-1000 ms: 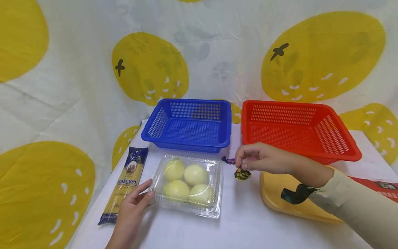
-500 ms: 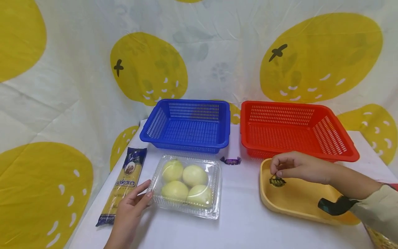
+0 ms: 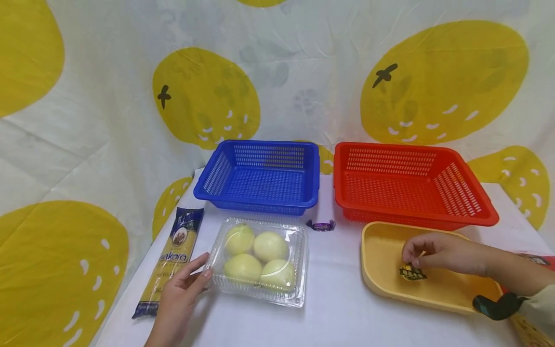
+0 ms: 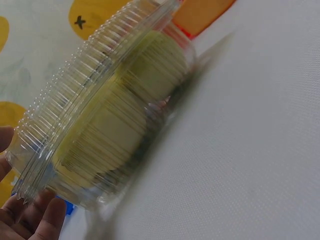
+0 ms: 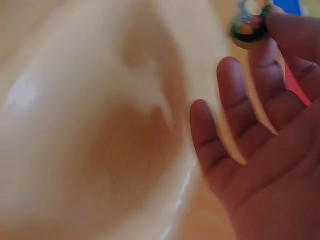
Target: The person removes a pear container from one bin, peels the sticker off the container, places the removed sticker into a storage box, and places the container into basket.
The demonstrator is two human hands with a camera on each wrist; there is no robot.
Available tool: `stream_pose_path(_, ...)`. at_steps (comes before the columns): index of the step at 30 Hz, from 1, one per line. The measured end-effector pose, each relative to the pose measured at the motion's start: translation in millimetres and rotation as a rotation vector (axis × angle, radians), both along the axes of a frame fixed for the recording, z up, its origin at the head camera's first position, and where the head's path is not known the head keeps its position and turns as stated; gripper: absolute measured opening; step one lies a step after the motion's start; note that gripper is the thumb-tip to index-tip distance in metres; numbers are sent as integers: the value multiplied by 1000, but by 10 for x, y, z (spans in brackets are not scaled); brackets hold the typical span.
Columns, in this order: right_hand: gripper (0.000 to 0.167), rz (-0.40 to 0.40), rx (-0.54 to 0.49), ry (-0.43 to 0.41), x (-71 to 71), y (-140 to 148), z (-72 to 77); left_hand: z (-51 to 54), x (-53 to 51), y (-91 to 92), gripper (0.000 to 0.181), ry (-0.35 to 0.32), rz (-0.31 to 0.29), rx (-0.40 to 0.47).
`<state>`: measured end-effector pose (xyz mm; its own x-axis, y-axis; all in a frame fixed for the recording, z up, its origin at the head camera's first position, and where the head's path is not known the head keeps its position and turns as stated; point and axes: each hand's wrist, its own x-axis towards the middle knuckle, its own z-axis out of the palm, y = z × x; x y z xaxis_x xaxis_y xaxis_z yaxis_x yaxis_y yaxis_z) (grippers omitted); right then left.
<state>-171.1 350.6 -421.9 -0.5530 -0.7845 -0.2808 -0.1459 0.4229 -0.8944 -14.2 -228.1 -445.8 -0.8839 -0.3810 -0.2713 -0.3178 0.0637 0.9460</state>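
Note:
My left hand (image 3: 179,289) holds the left edge of a clear plastic clamshell box (image 3: 299,270) that stands on the white table. Several round, pale yellow-green fruits lie inside it. In the left wrist view, fingertips (image 4: 52,217) meet the box's rim on both sides of a corner. Over the yellow tray (image 3: 377,284), my right hand (image 3: 451,253) pinches a small black-and-gold wrapped candy (image 3: 412,273) between thumb and finger. The right wrist view shows part of that candy (image 5: 250,22) at the fingertips, with the other fingers loosely extended.
A blue basket (image 3: 256,205) and a red basket (image 3: 403,214) stand at the back. Between them, nearer me, lies a purple-wrapped candy (image 3: 322,225). A pasta packet (image 3: 169,270) lies left of the box. A red package (image 3: 539,260) is partly hidden at far right.
My right hand has carried the black-and-gold candy rightward from beside the purple candy to over the yellow tray. My left hand and the clamshell box have stayed in place.

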Motion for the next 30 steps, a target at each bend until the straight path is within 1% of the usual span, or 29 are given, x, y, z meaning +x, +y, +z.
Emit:
stream_pose_path(3,18,16,5,3,-15,40,-80,3,2,-5,50,-6,3,3)
stream_pose_path(6,21,32,8,-1,-45,73,-114,9,5,-4,50,-10,3,1)
stream_pose_path(10,23,55,27,-12,-79,93,-126,15,11,-2,49,-9,-1,-4)
stream_pose_path(16,29,72,98,8,-80,90,-95,28,6,-9,52,-19,-11,-18)
stream_pose_path(19,30,66,153,54,-63,80,-61,39,3,-19,52,-17,-21,-46)
stream_pose_path(21,31,65,203,108,-50,72,-34,46,2,-30,51,-13,-40,-85)
stream_pose_path(26,33,67,294,256,2,33,49,77,-14,-91,47,-33,-120,-261)
stream_pose_path(28,34,58,302,319,29,17,96,105,-35,-135,44,-39,-143,-325)
stream_pose_path(30,33,39,291,367,52,1,145,149,-71,-185,42,-41,-152,-359)
